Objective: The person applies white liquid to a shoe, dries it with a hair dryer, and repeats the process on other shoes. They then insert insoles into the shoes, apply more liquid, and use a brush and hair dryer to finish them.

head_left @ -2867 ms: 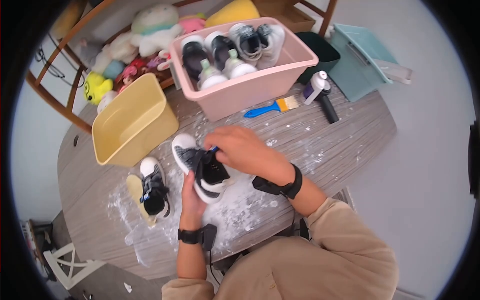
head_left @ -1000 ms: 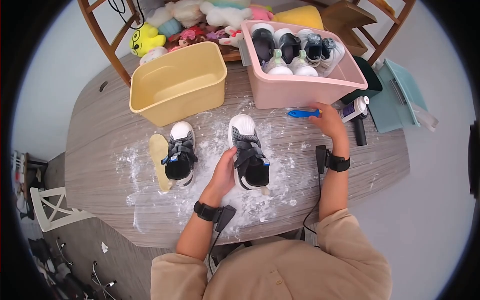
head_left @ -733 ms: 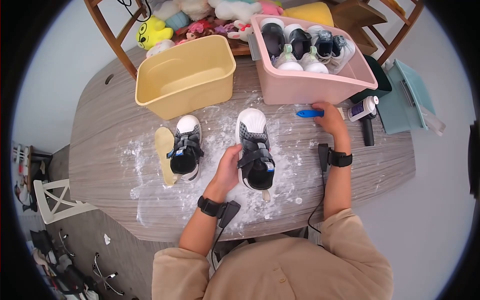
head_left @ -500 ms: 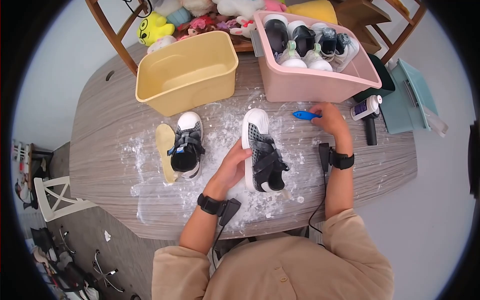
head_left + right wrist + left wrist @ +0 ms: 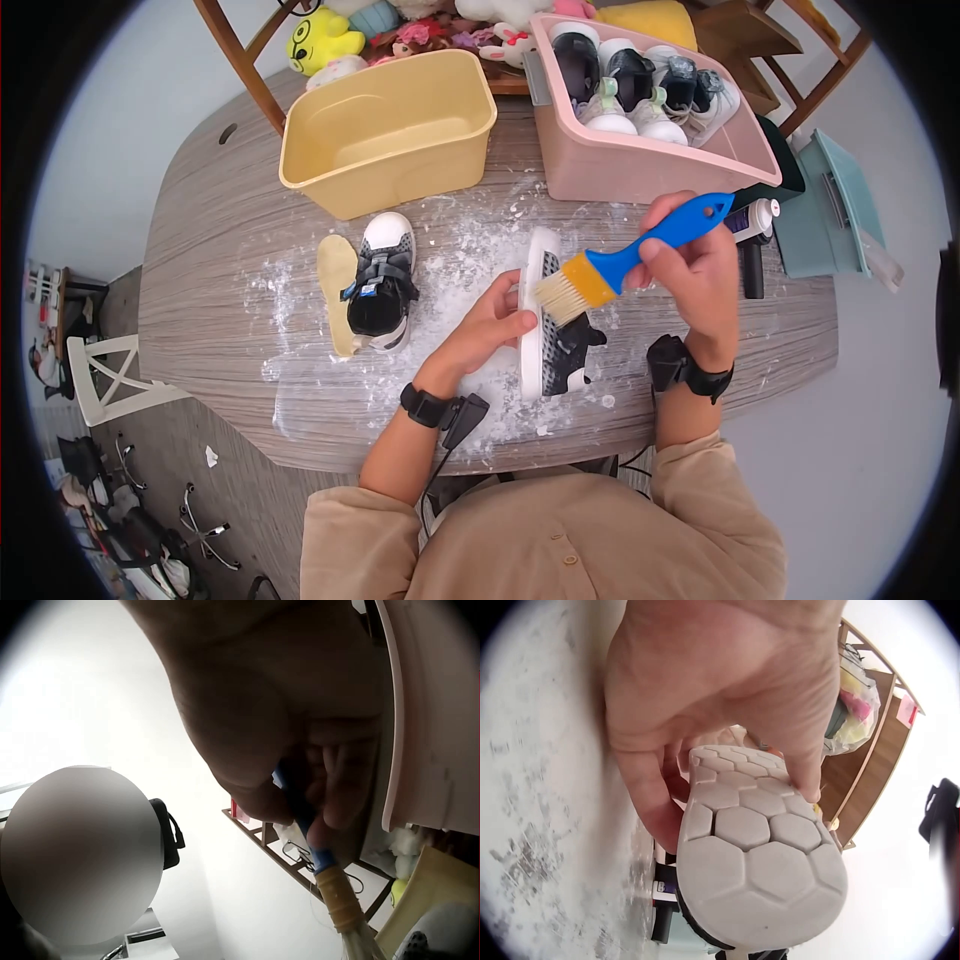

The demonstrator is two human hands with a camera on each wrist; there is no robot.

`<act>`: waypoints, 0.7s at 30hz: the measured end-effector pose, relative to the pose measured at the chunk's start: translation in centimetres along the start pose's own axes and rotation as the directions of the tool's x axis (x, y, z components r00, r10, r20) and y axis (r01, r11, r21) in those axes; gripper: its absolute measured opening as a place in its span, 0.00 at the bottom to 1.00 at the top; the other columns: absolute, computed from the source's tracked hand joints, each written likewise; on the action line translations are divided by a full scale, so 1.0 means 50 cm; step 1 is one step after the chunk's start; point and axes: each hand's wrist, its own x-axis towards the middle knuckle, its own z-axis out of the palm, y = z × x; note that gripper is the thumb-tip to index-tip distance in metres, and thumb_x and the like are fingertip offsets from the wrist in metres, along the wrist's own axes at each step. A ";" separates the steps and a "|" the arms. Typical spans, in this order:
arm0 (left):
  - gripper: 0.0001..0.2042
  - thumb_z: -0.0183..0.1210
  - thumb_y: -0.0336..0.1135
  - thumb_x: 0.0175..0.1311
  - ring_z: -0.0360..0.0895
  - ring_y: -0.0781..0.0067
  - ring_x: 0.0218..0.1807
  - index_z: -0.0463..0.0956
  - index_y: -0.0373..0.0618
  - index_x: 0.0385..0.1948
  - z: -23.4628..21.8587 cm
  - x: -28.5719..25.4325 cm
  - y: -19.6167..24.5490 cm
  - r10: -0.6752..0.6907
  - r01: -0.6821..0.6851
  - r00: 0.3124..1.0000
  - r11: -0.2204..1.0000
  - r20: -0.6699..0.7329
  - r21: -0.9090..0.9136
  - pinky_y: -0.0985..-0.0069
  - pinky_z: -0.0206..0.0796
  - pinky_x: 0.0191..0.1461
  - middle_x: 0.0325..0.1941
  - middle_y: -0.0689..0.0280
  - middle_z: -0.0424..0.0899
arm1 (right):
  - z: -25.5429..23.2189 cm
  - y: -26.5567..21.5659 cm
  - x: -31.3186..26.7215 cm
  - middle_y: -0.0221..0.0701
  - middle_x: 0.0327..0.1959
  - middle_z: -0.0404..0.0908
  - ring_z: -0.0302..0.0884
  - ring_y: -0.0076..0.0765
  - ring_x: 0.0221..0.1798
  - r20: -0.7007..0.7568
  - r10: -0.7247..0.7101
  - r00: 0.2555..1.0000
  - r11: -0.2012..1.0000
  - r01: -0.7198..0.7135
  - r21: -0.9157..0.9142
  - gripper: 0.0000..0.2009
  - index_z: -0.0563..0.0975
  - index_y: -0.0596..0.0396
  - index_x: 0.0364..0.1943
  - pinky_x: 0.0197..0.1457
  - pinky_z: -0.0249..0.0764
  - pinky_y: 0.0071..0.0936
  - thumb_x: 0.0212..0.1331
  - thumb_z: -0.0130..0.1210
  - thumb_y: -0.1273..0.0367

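My left hand [image 5: 488, 330] grips a black, grey and white sneaker [image 5: 566, 362] tipped on its side over the powdery table, its sole turned left. In the left wrist view, thumb and fingers hold the two edges of the pale sole [image 5: 761, 840], which has a hexagon tread. My right hand [image 5: 705, 285] holds a paintbrush [image 5: 622, 262] by its blue handle; the pale bristles overlap the sneaker's upper beside my left thumb. The brush's orange band [image 5: 339, 900] shows below the fingers in the right wrist view. The matching sneaker [image 5: 383, 285] stands left, beside a yellowish insole [image 5: 336, 290].
A yellow bin [image 5: 390, 185] stands behind the sneakers. To its right is a pink bin [image 5: 640, 172] with several shoes. A white-capped bottle [image 5: 755, 218], a black-handled object [image 5: 753, 272] and a teal bin [image 5: 822, 235] are at the right. White powder [image 5: 455, 270] coats the tabletop.
My right hand has picked the paintbrush up off the table near the pink bin and brought it left to the sneaker. My left hand has rolled the sneaker from upright onto its side.
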 end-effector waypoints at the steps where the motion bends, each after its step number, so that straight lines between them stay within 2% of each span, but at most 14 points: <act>1: 0.42 0.65 0.49 0.54 0.73 0.72 0.50 0.50 0.42 0.65 -0.001 0.000 -0.002 -0.007 0.007 1.000 1.000 -0.011 0.016 0.75 0.70 0.47 0.52 0.60 0.73 | 0.007 0.003 0.002 0.30 0.32 0.76 0.78 0.21 0.27 0.006 0.008 1.000 1.000 -0.008 -0.014 0.11 0.72 0.61 0.41 0.29 0.74 0.17 0.54 0.58 0.76; 3: 0.42 0.65 0.48 0.54 0.73 0.72 0.51 0.50 0.40 0.65 -0.004 0.000 -0.005 -0.022 0.023 0.999 0.998 -0.031 0.050 0.74 0.69 0.48 0.52 0.59 0.73 | 0.018 0.008 0.006 0.30 0.32 0.77 0.77 0.21 0.28 0.017 0.023 1.000 0.999 -0.022 -0.041 0.11 0.73 0.61 0.41 0.30 0.74 0.17 0.54 0.58 0.76; 6: 0.41 0.65 0.47 0.54 0.72 0.72 0.52 0.51 0.39 0.65 0.007 -0.006 0.006 -0.042 0.043 0.998 0.998 -0.036 0.045 0.73 0.67 0.50 0.53 0.59 0.72 | 0.004 0.021 0.009 0.30 0.33 0.77 0.77 0.20 0.29 0.177 -0.045 0.983 0.945 0.099 -0.312 0.11 0.74 0.60 0.40 0.32 0.73 0.18 0.53 0.60 0.74; 9: 0.40 0.65 0.45 0.54 0.72 0.72 0.51 0.52 0.38 0.64 0.011 0.001 0.002 0.041 -0.040 0.999 0.996 -0.015 0.083 0.74 0.67 0.51 0.52 0.60 0.73 | 0.020 0.015 0.010 0.29 0.32 0.77 0.76 0.20 0.30 0.266 0.074 0.961 0.937 0.024 -0.348 0.12 0.74 0.60 0.41 0.32 0.73 0.19 0.53 0.61 0.72; 12: 0.38 0.65 0.43 0.55 0.72 0.73 0.51 0.53 0.39 0.64 0.004 0.004 -0.003 0.045 -0.047 0.998 0.996 0.032 0.075 0.75 0.66 0.53 0.52 0.61 0.73 | 0.034 0.027 0.025 0.29 0.31 0.79 0.77 0.20 0.29 0.123 0.049 0.991 0.954 -0.011 -0.299 0.12 0.74 0.61 0.40 0.32 0.73 0.18 0.54 0.61 0.72; 15: 0.37 0.64 0.41 0.56 0.71 0.74 0.52 0.53 0.40 0.64 0.005 0.001 -0.001 -0.025 0.025 1.000 1.000 -0.008 0.014 0.75 0.65 0.54 0.52 0.61 0.73 | 0.026 0.042 0.045 0.30 0.28 0.79 0.78 0.20 0.29 -0.134 0.109 0.985 0.966 -0.136 -0.219 0.10 0.75 0.62 0.37 0.31 0.73 0.17 0.54 0.61 0.71; 18: 0.36 0.63 0.40 0.57 0.70 0.75 0.52 0.52 0.40 0.64 0.013 -0.002 0.008 -0.023 0.023 1.000 1.000 -0.009 0.014 0.76 0.65 0.54 0.51 0.61 0.72 | 0.020 0.041 0.042 0.31 0.28 0.80 0.79 0.21 0.29 -0.140 0.010 0.990 0.989 -0.030 -0.145 0.10 0.75 0.63 0.37 0.31 0.74 0.17 0.55 0.60 0.71; 21: 0.37 0.63 0.40 0.57 0.70 0.75 0.51 0.52 0.39 0.65 0.008 0.000 0.002 -0.003 0.004 1.000 0.999 -0.019 0.050 0.76 0.65 0.54 0.50 0.62 0.73 | 0.021 0.021 0.024 0.31 0.29 0.80 0.79 0.21 0.30 -0.022 0.027 0.999 0.970 -0.031 -0.242 0.10 0.75 0.62 0.38 0.31 0.74 0.17 0.56 0.59 0.71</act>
